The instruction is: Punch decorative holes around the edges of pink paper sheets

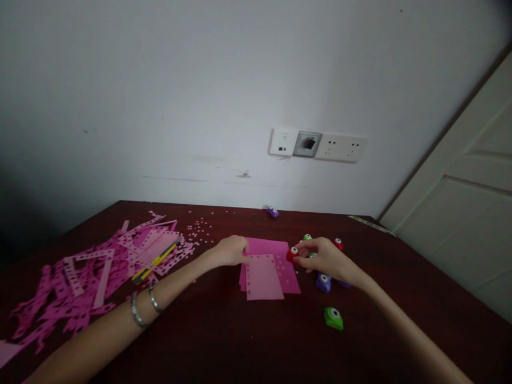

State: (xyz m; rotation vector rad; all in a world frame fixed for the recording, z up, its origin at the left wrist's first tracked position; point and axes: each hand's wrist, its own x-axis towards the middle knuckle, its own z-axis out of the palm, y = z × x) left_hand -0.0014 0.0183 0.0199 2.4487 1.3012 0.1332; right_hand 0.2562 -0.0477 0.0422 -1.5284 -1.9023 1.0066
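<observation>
A small stack of pink paper sheets [267,272] lies in the middle of the dark wooden table [224,341]. My left hand [230,250] is closed on the stack's far left corner, pinching the top sheet. My right hand [326,257] is closed on a small red paper punch [292,255] at the stack's right edge. A purple punch [323,282] sits just below that hand, and a green punch [333,318] lies nearer to me. Two bracelets circle my left wrist.
A heap of punched pink paper strips [96,272] with a yellow pencil [157,261] covers the table's left side. More small punches lie beyond the stack: purple [273,212], green [306,237], red [338,244]. Wall sockets [318,145] sit above; a door [460,213] stands at right.
</observation>
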